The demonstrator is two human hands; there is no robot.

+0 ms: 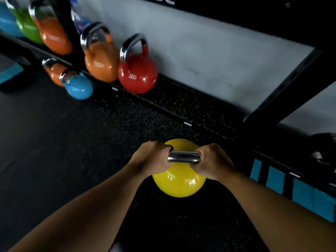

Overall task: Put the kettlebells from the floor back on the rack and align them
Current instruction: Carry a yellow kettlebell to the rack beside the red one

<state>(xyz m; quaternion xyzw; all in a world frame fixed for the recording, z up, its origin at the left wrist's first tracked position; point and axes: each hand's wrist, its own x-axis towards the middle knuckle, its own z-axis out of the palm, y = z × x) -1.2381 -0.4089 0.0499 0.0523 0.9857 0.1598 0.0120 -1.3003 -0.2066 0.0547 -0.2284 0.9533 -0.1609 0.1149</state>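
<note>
A yellow kettlebell [179, 182] with a chrome handle sits low in the centre of the head view, over the dark rubber floor. My left hand [151, 157] is closed around the left end of its handle and my right hand [213, 160] around the right end. On the black rack shelf [190, 104] along the wall stand a red kettlebell [138, 73] and an orange one [101, 62]. Further left on the shelf are another orange [54, 37], a green [27, 28] and a blue one [7, 22]. A small blue kettlebell [79, 87] and a small orange one [53, 72] sit lower, in front of the shelf.
A slanted black rack upright [291, 84] crosses at the right, and another upright [67, 24] rises at the left. Teal panels [305, 191] line the lower right. The shelf stretch right of the red kettlebell carries nothing. A grey wall [200, 42] backs the rack.
</note>
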